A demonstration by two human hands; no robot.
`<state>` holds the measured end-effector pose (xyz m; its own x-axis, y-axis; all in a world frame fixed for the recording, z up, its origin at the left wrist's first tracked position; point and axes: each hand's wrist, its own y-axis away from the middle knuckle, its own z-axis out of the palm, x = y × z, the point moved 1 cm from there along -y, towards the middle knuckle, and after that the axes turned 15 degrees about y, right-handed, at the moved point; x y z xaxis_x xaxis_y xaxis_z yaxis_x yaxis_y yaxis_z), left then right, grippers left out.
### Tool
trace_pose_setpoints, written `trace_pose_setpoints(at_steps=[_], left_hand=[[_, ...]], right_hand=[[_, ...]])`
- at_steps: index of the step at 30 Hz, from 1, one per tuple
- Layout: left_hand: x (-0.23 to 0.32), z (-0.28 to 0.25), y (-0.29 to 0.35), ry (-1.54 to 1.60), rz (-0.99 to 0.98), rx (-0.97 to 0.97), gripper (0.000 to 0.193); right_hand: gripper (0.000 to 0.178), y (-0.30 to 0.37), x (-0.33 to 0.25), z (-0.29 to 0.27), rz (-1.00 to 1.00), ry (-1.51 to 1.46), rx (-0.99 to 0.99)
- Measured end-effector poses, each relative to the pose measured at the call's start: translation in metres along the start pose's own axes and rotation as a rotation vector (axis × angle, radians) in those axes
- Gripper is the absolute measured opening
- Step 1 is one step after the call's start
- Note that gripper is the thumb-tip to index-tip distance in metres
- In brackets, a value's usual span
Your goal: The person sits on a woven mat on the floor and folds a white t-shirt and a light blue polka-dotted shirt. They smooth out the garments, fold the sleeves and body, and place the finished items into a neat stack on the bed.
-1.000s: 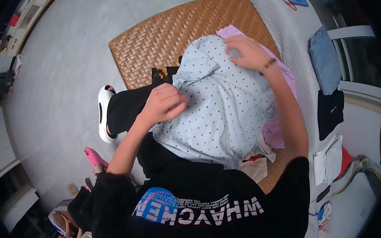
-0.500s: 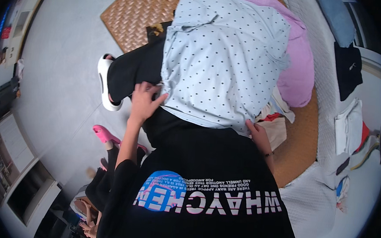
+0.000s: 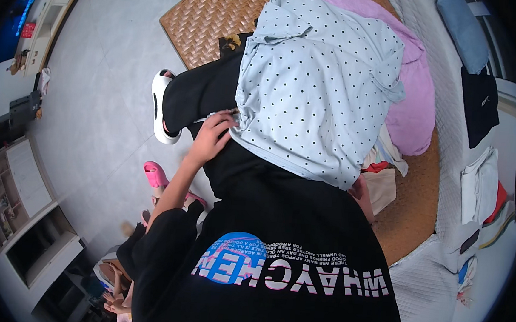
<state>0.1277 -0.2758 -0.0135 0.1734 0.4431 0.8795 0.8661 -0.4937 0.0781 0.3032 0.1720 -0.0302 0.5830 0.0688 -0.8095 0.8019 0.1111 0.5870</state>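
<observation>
A pale blue shirt [image 3: 316, 99] with dark dots lies spread over my lap and the seat, its hem toward me. At its left edge, my left hand [image 3: 210, 137] has bent fingers closed on the gathered fabric. My right hand [image 3: 362, 197] is at the near right corner of the hem, its fingers mostly hidden by the cloth. A pink-purple cloth [image 3: 418, 106] lies beyond the shirt on the right. Beside my right hand, a beige folded cloth [image 3: 379, 192] lies among several other clothes, partly covered by the shirt.
A brown woven mat [image 3: 202, 22] lies beneath the clothes. To the right is a white quilted cover [image 3: 426, 280], with a folded white garment [image 3: 479, 185] and a black garment [image 3: 478, 107] beyond. Another person's pink slipper [image 3: 155, 175] is on the grey floor at left.
My left hand has moved slightly right, its fingers drawing in on the shirt's left edge. My right hand has slipped lower and further under the hem corner. The whole view has shifted.
</observation>
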Motion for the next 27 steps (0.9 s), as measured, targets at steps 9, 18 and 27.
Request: trace_pose_setpoints(at_steps=[9,18,27], left_hand=[[0.031,0.022,0.0,0.34,-0.121,0.613,0.023],[0.05,-0.022,0.008,0.036,-0.083,0.364,0.029],[0.035,-0.033,0.029,0.235,-0.259,0.401,0.031]], right_hand=[[0.021,-0.013,-0.054,-0.002,-0.101,0.423,0.309],[0.015,0.001,-0.073,-0.008,-0.059,0.118,0.464],[0.067,0.021,-0.09,-0.007,-0.349,0.826,0.388]])
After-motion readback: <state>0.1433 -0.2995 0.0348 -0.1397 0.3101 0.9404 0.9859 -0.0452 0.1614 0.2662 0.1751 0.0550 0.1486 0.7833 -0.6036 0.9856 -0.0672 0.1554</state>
